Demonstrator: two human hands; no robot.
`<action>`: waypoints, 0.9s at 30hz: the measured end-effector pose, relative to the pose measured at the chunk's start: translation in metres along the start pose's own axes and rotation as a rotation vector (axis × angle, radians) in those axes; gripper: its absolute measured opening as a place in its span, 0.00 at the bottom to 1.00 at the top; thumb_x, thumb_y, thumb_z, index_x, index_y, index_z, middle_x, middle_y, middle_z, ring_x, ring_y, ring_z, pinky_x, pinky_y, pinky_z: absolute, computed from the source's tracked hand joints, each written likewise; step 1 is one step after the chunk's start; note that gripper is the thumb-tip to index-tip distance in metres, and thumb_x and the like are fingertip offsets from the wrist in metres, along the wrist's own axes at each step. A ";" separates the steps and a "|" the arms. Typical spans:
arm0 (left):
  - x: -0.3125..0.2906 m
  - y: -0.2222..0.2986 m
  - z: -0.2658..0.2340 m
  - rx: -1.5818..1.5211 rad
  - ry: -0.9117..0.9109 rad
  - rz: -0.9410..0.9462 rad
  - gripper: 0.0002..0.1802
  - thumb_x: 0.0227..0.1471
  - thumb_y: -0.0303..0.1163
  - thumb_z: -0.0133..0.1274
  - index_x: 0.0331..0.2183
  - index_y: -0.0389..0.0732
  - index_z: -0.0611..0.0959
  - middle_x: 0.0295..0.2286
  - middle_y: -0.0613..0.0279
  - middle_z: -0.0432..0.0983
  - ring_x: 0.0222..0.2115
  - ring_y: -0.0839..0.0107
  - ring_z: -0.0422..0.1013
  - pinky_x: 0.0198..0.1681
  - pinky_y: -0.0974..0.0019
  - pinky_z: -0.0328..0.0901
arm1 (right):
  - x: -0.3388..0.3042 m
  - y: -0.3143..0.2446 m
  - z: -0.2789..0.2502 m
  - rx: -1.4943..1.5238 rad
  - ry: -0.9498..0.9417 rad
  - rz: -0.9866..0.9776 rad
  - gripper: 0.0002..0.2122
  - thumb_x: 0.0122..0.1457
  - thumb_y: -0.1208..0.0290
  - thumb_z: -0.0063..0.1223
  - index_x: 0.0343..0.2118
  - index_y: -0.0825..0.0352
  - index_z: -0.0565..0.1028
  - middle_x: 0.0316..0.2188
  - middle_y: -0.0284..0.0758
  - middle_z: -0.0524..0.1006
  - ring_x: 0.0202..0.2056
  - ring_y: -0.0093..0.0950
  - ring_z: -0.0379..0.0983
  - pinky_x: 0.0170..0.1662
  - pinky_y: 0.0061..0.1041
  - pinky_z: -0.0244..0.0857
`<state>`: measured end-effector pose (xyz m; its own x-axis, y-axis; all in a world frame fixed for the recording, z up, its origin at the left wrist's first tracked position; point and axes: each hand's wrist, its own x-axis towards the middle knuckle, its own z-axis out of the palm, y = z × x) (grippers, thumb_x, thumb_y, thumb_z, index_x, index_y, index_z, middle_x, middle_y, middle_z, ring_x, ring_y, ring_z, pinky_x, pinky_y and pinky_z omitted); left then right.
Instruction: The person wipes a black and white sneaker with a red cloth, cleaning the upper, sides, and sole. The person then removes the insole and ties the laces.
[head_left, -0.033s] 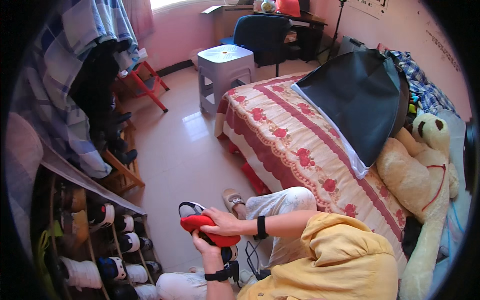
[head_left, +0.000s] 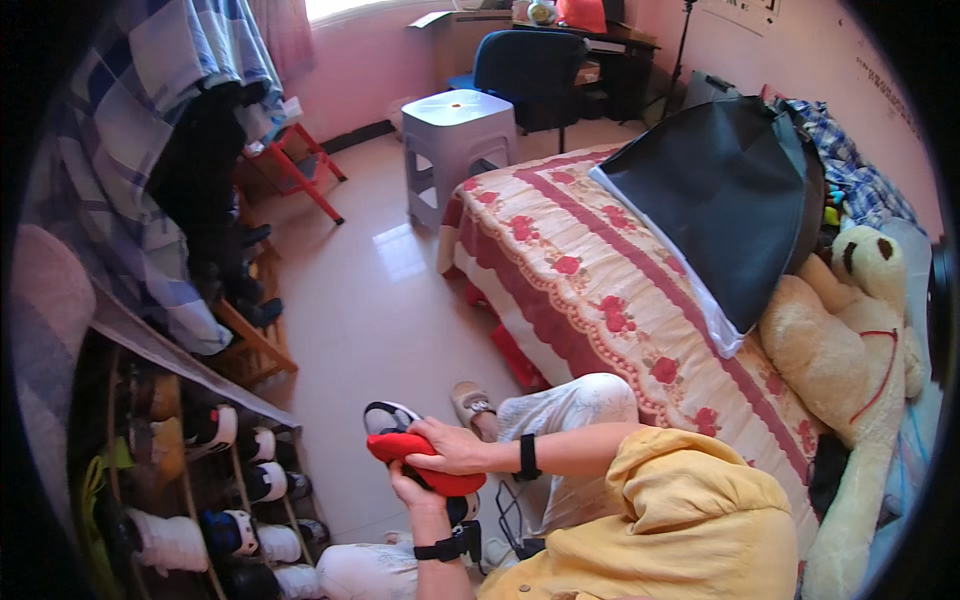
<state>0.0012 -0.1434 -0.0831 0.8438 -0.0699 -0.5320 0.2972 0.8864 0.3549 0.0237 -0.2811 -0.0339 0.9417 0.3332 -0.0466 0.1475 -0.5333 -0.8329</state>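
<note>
A bed (head_left: 590, 265) with a flower-patterned cover fills the right side, a shoe rack (head_left: 189, 480) stands at lower left, and a grey plastic stool (head_left: 455, 130) stands near the bed's far end. Between rack and bed, above the floor, what looks like a red shoe (head_left: 452, 484) with a white-and-black end is held in both hands. The right hand (head_left: 453, 448) curls over its top, thumb and fingers gripping; the left hand (head_left: 411, 489) clasps it from below.

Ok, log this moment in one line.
left hand: holding red item | right hand: holding red item | nearby: shoes, bed, stool
</note>
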 end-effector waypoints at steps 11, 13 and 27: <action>-0.041 0.007 -0.016 0.114 -0.033 -0.069 0.21 0.62 0.41 0.46 0.51 0.42 0.79 0.47 0.59 0.80 0.49 0.59 0.75 0.53 0.51 0.70 | 0.006 -0.004 -0.001 0.093 0.271 -0.090 0.24 0.58 0.52 0.59 0.53 0.60 0.72 0.47 0.45 0.74 0.48 0.46 0.74 0.52 0.42 0.70; -0.036 0.006 -0.020 0.063 -0.119 -0.089 0.20 0.63 0.40 0.46 0.51 0.41 0.80 0.45 0.59 0.81 0.47 0.62 0.76 0.53 0.53 0.70 | 0.017 0.003 -0.003 0.092 0.403 -0.008 0.25 0.57 0.51 0.60 0.53 0.59 0.72 0.47 0.44 0.74 0.48 0.46 0.74 0.52 0.42 0.70; -0.018 0.021 -0.064 0.033 -0.043 -0.072 0.24 0.62 0.40 0.49 0.56 0.41 0.76 0.52 0.56 0.77 0.53 0.60 0.72 0.60 0.53 0.65 | -0.001 0.018 0.033 -0.068 -0.034 -0.148 0.36 0.52 0.54 0.68 0.63 0.58 0.65 0.58 0.48 0.66 0.58 0.50 0.65 0.60 0.45 0.62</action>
<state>-0.0358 -0.0942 -0.1152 0.8377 -0.1533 -0.5242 0.3723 0.8626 0.3426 0.0153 -0.2649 -0.0670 0.8973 0.4381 0.0543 0.3053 -0.5269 -0.7932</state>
